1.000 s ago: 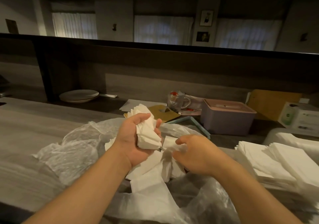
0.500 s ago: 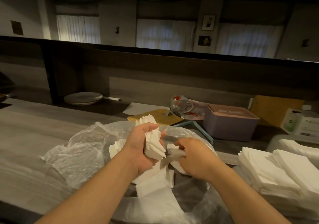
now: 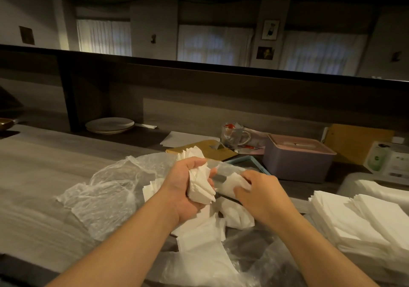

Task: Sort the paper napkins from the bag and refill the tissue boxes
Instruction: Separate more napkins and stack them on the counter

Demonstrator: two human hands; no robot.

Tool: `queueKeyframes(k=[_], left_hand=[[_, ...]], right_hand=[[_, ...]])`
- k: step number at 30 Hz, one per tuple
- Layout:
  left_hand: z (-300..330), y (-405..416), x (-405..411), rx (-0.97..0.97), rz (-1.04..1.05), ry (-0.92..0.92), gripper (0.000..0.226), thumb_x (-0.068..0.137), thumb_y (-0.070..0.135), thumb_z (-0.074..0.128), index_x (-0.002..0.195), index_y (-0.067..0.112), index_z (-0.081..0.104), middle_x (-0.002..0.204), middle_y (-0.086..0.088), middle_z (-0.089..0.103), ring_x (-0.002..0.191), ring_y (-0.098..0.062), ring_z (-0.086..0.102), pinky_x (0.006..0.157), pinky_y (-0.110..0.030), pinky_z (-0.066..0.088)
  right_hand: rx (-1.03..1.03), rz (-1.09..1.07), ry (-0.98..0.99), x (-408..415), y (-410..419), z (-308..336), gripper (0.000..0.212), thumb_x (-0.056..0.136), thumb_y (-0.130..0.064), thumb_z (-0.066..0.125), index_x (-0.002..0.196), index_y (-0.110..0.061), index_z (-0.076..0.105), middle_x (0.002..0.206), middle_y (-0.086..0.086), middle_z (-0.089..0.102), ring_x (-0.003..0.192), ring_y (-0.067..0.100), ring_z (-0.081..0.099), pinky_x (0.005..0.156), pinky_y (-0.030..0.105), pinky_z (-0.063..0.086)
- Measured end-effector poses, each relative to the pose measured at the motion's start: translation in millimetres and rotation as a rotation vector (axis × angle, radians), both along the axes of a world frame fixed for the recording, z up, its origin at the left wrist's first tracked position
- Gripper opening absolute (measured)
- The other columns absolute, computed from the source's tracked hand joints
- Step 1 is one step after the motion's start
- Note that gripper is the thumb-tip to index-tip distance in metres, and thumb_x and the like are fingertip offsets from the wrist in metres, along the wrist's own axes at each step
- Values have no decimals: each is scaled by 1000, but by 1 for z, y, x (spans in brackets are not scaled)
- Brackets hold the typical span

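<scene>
White paper napkins (image 3: 200, 185) are bunching in the left hand (image 3: 188, 185), which is gripping them as a growing bundle, while the right hand (image 3: 259, 195) is pinching another from the plastic bag (image 3: 106, 198) at the counter's near edge, probably to add it; sorted stacks (image 3: 363, 222) are waiting toward the right edge.

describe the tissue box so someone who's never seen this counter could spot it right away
Start at the neat stacks of white napkins at the right of the counter, then look farther back. The tissue box stands there, right of a glass mug. It is the only lilac tub, with a pink slotted lid.
</scene>
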State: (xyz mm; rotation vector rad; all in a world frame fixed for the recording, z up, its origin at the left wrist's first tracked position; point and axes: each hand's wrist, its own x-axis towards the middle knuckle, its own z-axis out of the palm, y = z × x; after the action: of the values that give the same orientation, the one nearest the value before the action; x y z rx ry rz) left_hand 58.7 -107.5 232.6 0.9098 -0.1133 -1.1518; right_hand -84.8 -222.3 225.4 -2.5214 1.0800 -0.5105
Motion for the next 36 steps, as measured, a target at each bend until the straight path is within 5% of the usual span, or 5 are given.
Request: queueKeyframes(k=[7,14,21,31,36], left_hand=[[3,3,-1,-20,-18,-34,30,86,19,68,113,16,56,104,-20,72,81,-24,58,81,-38,53],[6,5,0,2,-201,-175,46,73,26,73,116,18,59,93,-16,75,102,-36,69,110,-53,45],[6,11,-15,-47,-493,-289,63,72,31,87,128,23,58,98,-17,77,90,-34,74,83,-50,60],[-2,10,-5,-46,-480,-433,77,61,-9,71,131,20,56,112,-18,67,111,-38,61,74,-45,62],[4,12,-8,-64,-462,-375,53,77,-9,57,123,18,58,87,-15,77,81,-32,76,66,-42,63]], right_hand=[[24,-14,-152,-3,4,9,15,99,-32,57,89,-26,66,81,-4,68,73,12,63,70,36,55],[891,421,-519,-37,25,57,16,88,-21,68,97,-20,81,102,10,78,92,27,76,72,34,63],[363,249,-307,-21,17,40,18,87,-35,77,104,-36,73,97,-17,75,94,11,71,91,40,60],[314,195,-272,-25,5,37,14,99,-32,65,95,-32,78,83,-1,77,73,28,69,70,39,61],[74,56,-322,-26,-11,31,17,101,-27,64,92,-34,76,78,-16,71,74,6,63,61,13,45]])
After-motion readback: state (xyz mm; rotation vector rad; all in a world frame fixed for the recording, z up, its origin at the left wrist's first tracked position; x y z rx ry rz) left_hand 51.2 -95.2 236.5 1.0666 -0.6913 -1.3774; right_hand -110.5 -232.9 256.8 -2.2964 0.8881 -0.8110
